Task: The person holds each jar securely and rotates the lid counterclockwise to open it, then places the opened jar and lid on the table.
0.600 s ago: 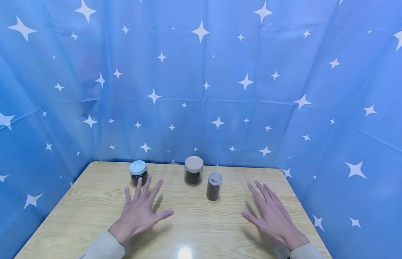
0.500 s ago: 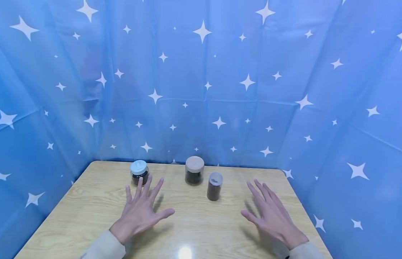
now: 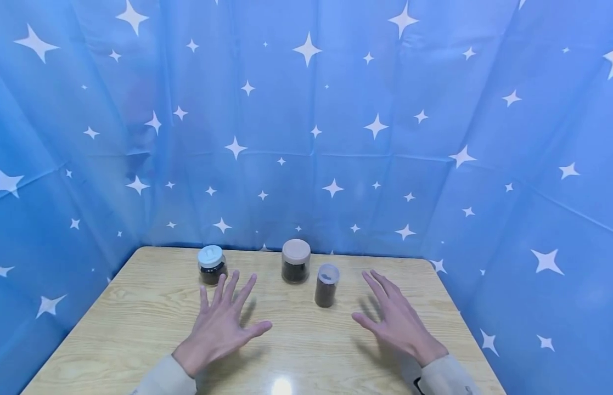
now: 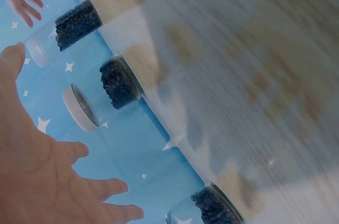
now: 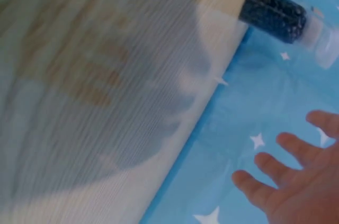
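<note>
Three clear jars partly filled with dark pellets stand upright on the wooden table. At the left is a jar with a light-blue lid (image 3: 211,257); a wider jar with a pinkish-beige lid (image 3: 296,251) stands mid-back. Slightly nearer and to its right is a tall, slim jar (image 3: 326,286) with a translucent top. My left hand (image 3: 218,332), fingers spread, hovers over the table just in front of the blue-lidded jar. To the right of the slim jar hovers my right hand (image 3: 397,326), fingers extended, holding nothing. The right wrist view shows one dark-filled jar (image 5: 275,13) beyond that hand.
The light wooden table (image 3: 113,307) has rounded back corners. Behind it and along both sides hangs a blue curtain (image 3: 266,120) with white stars. All three jars stand toward the table's back edge.
Both hands have drifted inward: the left slightly to the right, the right to the left and a little forward, closer to the slim jar. The jars stay where they were.
</note>
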Available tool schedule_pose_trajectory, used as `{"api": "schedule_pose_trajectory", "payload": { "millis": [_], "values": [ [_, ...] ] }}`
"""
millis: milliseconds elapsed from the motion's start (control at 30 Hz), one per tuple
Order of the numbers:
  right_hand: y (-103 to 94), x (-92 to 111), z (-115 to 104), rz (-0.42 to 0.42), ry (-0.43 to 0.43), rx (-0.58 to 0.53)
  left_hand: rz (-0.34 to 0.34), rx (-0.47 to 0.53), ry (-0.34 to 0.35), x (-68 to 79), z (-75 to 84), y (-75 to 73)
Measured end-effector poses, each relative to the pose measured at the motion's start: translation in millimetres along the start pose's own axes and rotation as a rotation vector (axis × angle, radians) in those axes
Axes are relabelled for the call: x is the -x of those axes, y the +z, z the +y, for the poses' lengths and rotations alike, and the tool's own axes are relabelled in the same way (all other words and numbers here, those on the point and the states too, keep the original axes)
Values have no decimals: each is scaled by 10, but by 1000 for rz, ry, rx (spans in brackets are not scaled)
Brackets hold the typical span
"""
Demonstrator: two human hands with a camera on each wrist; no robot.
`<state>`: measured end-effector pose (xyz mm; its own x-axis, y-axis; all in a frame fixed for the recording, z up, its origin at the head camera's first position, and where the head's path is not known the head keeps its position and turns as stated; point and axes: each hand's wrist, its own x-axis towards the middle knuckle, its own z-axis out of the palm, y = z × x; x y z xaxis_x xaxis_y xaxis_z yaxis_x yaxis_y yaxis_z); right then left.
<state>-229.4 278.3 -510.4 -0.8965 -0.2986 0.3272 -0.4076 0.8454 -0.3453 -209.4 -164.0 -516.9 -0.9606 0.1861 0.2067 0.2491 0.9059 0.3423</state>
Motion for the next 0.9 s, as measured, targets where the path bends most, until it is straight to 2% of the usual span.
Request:
{"api": "schedule_pose_trajectory", "payload": {
  "millis": [333,500,900],
  "values": [
    [112,-181,-125,-38,34,-123,16,7,39,10,99,42],
    [143,-240,-158,-58,54,-146,21,4,56,3,146,54],
    [245,-438,-207,-92,83,-240,52,18,90,-2,247,-19]
  ]
}}
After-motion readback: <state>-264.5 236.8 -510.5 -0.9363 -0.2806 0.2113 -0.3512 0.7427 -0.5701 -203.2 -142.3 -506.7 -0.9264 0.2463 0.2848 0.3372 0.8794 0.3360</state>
